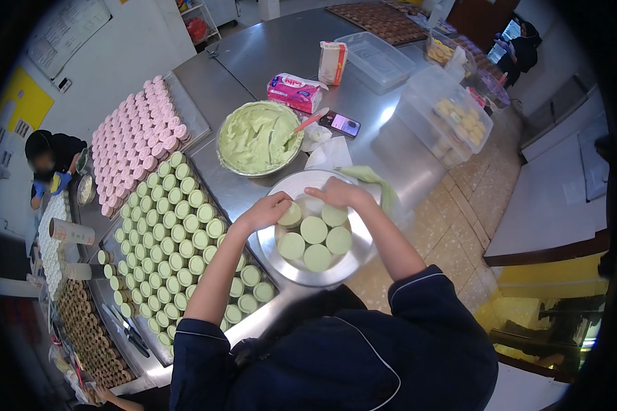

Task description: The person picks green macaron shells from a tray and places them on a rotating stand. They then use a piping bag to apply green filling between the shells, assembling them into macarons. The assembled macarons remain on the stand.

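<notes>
A round metal plate (358,252) lies before me, bearing several round cakes with smooth pale green tops, one green-topped cake (314,230) in the middle of the others. My left hand (266,212) has its fingertips closed at the edge of the far-left green-topped cake (290,216). Across from it, my right hand (339,192) is bent over the far side of the group, just above another green-topped cake (334,216). Its fingers are curled, with the thumb side pointing left; whatever they hold, if anything, is hidden. Beyond the plate stands a bowl of green cream (261,139).
Left is a tray of green-topped cakes (175,233), with pink-topped cakes (134,140) behind. Knives (127,330) lie beyond the tray. A phone (341,124), tissue pack (295,93) and plastic boxes (452,116) stand farther off. A gloved person (51,161) works far left.
</notes>
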Available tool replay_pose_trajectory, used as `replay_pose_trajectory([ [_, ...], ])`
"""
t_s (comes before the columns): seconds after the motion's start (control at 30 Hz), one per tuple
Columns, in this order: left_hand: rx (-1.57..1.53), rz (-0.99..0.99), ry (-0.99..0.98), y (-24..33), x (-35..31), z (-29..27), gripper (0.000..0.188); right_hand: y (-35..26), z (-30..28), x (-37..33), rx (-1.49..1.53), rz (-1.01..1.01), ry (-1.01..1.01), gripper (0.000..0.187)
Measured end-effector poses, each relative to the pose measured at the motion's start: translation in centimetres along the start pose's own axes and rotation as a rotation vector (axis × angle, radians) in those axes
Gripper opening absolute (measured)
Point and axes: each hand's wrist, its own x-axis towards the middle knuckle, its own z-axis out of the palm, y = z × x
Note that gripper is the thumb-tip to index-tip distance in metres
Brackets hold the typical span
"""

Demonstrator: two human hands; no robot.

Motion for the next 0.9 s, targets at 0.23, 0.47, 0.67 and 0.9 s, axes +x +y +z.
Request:
replay_pose_trajectory([
  [0.23,-0.423,0.008,0.029,-2.6,-1.7,1.1,0.039,2.1,0.4,-3.2,0.492,0.046,-0.093,0.077],
  [0.47,-0.283,0.214,0.101,-4.7,-4.4,3.6,0.072,4.6,3.2,-6.9,0.961,-0.07,0.172,0.034],
  [0.67,-0.264,0.249,0.209,-4.7,-4.9,5.9,0.082,4.8,1.6,-5.5,0.734,-0.139,0.087,0.039],
  [0.9,-0.321,0.249,0.189,-4.7,-5.5,7.0,0.079,5.4,2.0,-3.4,0.535,-0.16,0.069,0.036],
])
